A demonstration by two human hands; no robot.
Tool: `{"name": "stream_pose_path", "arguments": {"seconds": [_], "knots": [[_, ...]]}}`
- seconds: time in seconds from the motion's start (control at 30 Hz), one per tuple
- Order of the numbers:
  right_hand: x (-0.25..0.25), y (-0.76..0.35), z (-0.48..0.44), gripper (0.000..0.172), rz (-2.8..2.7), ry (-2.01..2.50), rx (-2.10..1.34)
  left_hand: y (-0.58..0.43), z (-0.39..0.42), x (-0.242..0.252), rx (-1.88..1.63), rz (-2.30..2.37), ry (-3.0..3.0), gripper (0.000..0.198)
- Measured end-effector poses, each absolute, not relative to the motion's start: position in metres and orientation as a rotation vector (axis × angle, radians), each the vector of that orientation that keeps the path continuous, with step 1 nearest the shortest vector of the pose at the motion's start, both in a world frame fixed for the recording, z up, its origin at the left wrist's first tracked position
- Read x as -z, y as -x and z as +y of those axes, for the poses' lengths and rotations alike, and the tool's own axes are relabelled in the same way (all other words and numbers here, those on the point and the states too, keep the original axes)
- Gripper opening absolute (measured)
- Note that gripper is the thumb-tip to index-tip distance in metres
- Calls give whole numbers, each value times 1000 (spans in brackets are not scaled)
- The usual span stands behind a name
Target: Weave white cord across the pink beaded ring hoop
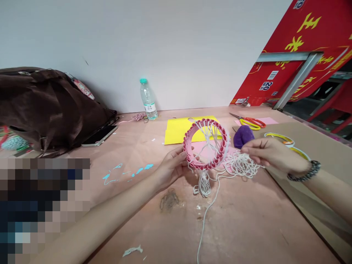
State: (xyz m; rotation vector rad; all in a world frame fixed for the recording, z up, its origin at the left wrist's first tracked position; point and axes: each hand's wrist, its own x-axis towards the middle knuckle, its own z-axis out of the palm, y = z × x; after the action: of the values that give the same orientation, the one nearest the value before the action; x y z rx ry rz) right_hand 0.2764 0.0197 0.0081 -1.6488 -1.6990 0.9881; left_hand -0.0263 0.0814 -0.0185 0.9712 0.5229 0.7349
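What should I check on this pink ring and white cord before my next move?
Left hand gripping the pink ring: ok, its fingers are on the rim.
Right hand holding the white cord bundle: cannot tell, the fingertips are at the cord.
Tension of the strands across the ring's opening: cannot tell.
Bundle free of tangles: not ok, the loops look snarled.
Scissors within reach: ok, they lie just beyond the right hand.
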Motion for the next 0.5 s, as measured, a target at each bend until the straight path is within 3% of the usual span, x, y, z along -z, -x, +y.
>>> {"name": "stream_pose_path", "arguments": {"seconds": [0.1, 0.17, 0.23, 0.33, 0.4, 0.5], "knots": [[0, -299, 34, 33, -1811, 1922, -238, 26, 82, 19, -750, 504, -944, 34], [0, -288, 30, 31, -1849, 1958, -6, 26, 82, 18, -743, 518, -950, 37], [-3, -261, 17, 42, -1881, 1856, -237, 26, 82, 18, -733, 538, -969, 40], [-10, -215, -7, 59, -1905, 1542, -1056, 26, 81, 17, -733, 548, -983, 41], [-12, -202, -14, 51, -1863, 1402, -1403, 26, 80, 17, -733, 540, -976, 42], [-8, -219, -3, 38, -1802, 1482, -1294, 26, 79, 17, -725, 535, -966, 41]]}}
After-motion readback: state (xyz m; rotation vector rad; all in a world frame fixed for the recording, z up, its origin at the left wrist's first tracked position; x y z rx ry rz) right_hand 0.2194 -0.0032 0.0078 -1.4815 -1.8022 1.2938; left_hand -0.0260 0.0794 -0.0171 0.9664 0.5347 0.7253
